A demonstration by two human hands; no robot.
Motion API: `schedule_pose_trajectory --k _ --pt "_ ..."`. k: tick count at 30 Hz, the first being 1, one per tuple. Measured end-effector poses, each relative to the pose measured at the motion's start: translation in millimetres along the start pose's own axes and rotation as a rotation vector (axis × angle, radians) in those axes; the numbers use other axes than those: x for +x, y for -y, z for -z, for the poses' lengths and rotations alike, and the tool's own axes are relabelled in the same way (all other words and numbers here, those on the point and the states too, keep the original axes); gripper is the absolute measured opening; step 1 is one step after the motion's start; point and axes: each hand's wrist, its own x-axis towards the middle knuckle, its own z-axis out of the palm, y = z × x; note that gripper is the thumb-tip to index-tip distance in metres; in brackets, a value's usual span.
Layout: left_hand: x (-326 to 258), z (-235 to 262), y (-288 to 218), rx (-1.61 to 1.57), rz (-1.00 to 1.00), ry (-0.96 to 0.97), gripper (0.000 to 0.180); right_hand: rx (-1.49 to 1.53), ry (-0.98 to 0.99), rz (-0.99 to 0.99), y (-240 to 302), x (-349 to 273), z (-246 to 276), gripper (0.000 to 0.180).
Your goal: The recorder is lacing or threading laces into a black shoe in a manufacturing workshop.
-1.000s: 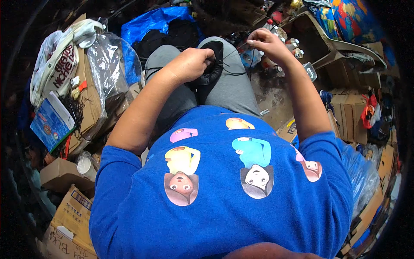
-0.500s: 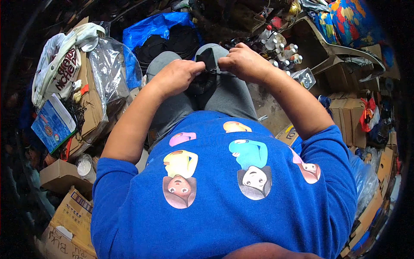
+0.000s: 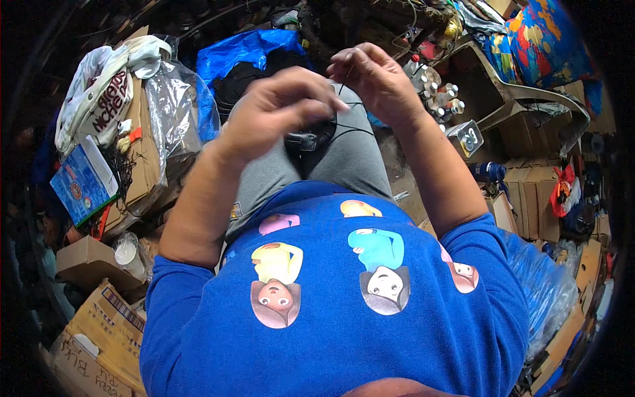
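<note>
My right hand (image 3: pixel 378 83) is raised over my right thigh with its fingers pinched on a thin black cord (image 3: pixel 357 128). The cord loops down across the grey trousers toward my lap. Left of it, my left hand (image 3: pixel 278 109) hangs above my left thigh, its fingers bent and smeared by motion; whether they hold anything does not show. Between my thighs lies a shiny black object (image 3: pixel 307 141), partly hidden behind the left hand, its kind unclear. Beyond my knees a blue plastic sheet (image 3: pixel 228 49) surrounds a pile of black material (image 3: pixel 231 86).
Cardboard with a white printed cloth (image 3: pixel 99 92) and clear plastic (image 3: pixel 173 99) is at the left, near a blue booklet (image 3: pixel 83 182). Several capped bottles (image 3: pixel 436 96) stand at the far right by a plastic chair (image 3: pixel 522 83). Cardboard boxes (image 3: pixel 536 195) sit at the right.
Both hands have risen from the black object in my lap, the right moving farther away. The left has swung nearer and blurs. A length of black cord now shows across the right thigh.
</note>
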Motion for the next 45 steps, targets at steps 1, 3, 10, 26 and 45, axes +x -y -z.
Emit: schedule_pose_trajectory --k 1,3,10,26,45 --pt "-3 -12 1 -0.057 0.146 0.086 0.012 0.121 0.135 -0.044 -5 0 -4 0.019" --pt "-15 -19 -10 -0.131 0.57 0.241 0.018 -0.12 0.23 -0.226 0 -15 -6 0.02" --pt "-138 200 -47 1.365 0.364 -0.241 0.018 -1.357 -0.12 -0.358 39 -124 138 0.024" --pt "-22 33 24 1.044 0.19 0.146 0.046 -1.437 0.116 -0.244 13 -87 89 0.033" --pt "27 25 100 0.512 0.684 0.346 0.028 -1.231 0.325 -0.054 -27 -22 65 0.017"
